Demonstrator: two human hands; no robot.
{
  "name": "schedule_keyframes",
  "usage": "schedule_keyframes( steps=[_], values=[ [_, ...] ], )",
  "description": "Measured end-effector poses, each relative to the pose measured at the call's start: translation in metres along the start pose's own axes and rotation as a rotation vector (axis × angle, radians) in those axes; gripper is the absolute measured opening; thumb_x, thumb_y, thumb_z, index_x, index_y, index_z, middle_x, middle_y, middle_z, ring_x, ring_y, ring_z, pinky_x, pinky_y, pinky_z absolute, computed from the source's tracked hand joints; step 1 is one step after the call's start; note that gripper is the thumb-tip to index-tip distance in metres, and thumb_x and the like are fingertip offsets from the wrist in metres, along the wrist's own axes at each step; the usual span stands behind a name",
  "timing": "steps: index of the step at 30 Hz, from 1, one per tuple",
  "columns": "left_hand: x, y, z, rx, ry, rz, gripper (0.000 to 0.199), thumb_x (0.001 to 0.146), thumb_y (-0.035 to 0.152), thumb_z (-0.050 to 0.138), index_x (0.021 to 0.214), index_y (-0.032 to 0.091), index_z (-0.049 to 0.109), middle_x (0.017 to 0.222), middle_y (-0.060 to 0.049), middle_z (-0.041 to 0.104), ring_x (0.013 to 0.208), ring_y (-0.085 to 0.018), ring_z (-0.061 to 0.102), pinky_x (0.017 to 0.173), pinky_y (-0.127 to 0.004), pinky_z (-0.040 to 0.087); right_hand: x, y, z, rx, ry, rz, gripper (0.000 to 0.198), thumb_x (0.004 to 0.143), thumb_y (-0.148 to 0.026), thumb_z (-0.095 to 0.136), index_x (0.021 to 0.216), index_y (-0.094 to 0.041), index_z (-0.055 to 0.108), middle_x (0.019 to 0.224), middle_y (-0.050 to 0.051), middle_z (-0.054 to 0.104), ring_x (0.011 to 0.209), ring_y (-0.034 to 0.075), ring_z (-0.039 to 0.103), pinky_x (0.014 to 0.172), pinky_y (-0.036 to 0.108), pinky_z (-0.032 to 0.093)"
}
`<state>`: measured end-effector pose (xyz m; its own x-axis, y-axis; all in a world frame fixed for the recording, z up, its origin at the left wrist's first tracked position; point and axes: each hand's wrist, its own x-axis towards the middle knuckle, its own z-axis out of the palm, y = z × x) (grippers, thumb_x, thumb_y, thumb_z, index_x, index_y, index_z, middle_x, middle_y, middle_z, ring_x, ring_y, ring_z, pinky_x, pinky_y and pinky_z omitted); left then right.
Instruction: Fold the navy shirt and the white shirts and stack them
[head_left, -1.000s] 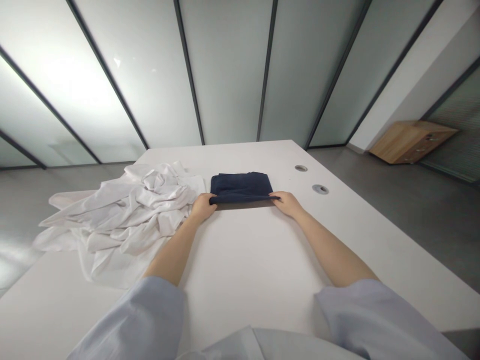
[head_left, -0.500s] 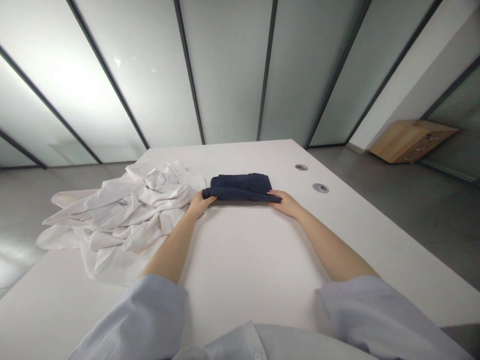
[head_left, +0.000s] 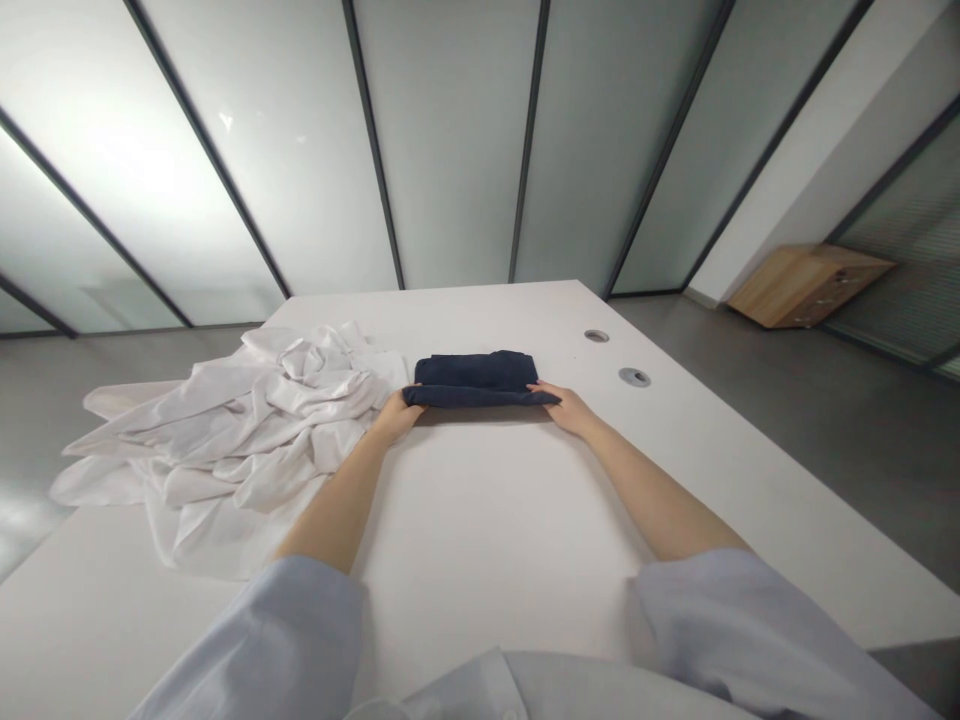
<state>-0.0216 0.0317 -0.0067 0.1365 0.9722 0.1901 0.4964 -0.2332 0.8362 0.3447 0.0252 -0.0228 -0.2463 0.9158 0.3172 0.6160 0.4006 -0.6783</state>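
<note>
A dark navy folded cloth [head_left: 477, 372] lies across the white table, its near edge held up a little as a long strip. My left hand [head_left: 399, 414] grips the left end of that near edge between thumb and fingers. At the opposite end, my right hand [head_left: 567, 408] pinches the right corner of the same edge. The cloth's far part rests flat in folded layers. What kind of garment or cloth it is, I cannot make out.
A large heap of crumpled white fabric [head_left: 247, 430] covers the table's left side, beside my left forearm. Two round metal cable holes [head_left: 634, 377] are set in the white tabletop [head_left: 495, 520] on the right. A wooden cabinet [head_left: 802, 286] stands on the floor beyond, near frosted glass panels [head_left: 457, 140].
The near edge of the navy cloth is slightly higher off the table, with more shadow beneath it. Both hands keep their hold. The whole view has shifted slightly.
</note>
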Motion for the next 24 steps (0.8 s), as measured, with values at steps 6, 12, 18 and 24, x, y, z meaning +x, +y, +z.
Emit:
schedule_keyframes(
  steps=[6, 12, 18, 24],
  values=[
    [0.006, -0.002, 0.000, 0.021, 0.052, 0.013, 0.039, 0.080, 0.026, 0.052, 0.115, 0.012, 0.062, 0.121, -0.009, 0.068, 0.115, -0.025, 0.060, 0.106, -0.039, 0.042, 0.004, -0.006, -0.001, 0.038, 0.064, 0.123, 0.030, 0.088, -0.036, 0.044, 0.090, -0.019, 0.068, 0.093, 0.006, 0.073, 0.096, 0.026, 0.065, 0.091, 0.040, 0.048],
    [0.001, 0.005, -0.001, 0.229, 0.141, 0.035, 0.041, 0.092, 0.036, 0.043, 0.122, 0.012, 0.058, 0.125, -0.014, 0.065, 0.120, -0.027, 0.058, 0.104, -0.041, 0.042, 0.004, -0.007, 0.000, 0.061, 0.152, 0.146, 0.038, 0.089, -0.050, 0.037, 0.075, -0.021, 0.057, 0.081, 0.005, 0.067, 0.082, 0.024, 0.061, 0.080, 0.035, 0.047],
    [-0.001, 0.008, 0.000, 0.335, 0.159, -0.022, 0.042, 0.094, 0.039, 0.038, 0.117, 0.011, 0.060, 0.115, -0.017, 0.068, 0.112, -0.029, 0.062, 0.096, -0.040, 0.047, 0.005, -0.010, 0.000, -0.096, 0.160, 0.159, 0.041, 0.088, -0.056, 0.037, 0.062, -0.025, 0.040, 0.059, 0.000, 0.053, 0.061, 0.019, 0.051, 0.059, 0.029, 0.041],
    [0.001, 0.015, 0.004, 0.510, 0.201, -0.183, 0.038, 0.092, 0.041, 0.042, 0.111, 0.014, 0.062, 0.104, -0.017, 0.071, 0.103, -0.031, 0.066, 0.087, -0.039, 0.049, 0.005, -0.012, 0.003, -0.274, 0.183, 0.182, 0.038, 0.087, -0.049, 0.044, 0.058, -0.024, 0.043, 0.051, -0.001, 0.050, 0.051, 0.016, 0.046, 0.050, 0.027, 0.031]
  ],
)
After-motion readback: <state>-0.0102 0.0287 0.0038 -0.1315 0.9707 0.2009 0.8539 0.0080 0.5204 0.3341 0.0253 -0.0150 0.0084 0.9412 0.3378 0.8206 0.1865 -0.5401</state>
